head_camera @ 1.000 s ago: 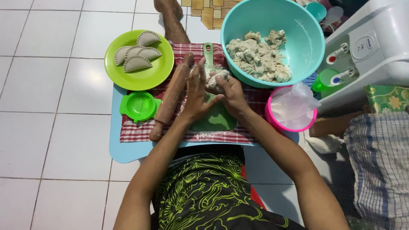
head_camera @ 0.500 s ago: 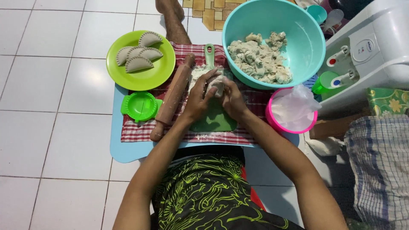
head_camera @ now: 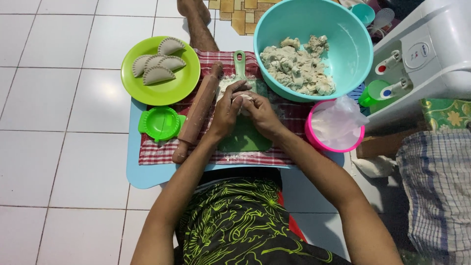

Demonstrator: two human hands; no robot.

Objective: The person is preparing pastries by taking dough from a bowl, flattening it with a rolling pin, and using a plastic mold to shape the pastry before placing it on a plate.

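Over the green board (head_camera: 245,140), the left hand (head_camera: 226,112) and right hand (head_camera: 260,114) are closed around a dough ball (head_camera: 244,101). Squeezing too hard could tear it, or it might roll off.

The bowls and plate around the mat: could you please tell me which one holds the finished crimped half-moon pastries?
The lime-green plate at upper left, bearing four pastries. The teal bowl holds rough dough chunks, the pink bowl a plastic bag.

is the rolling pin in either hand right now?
No, the wooden rolling pin lies on the checked cloth beside the left hand; both hands cup a dough piece.
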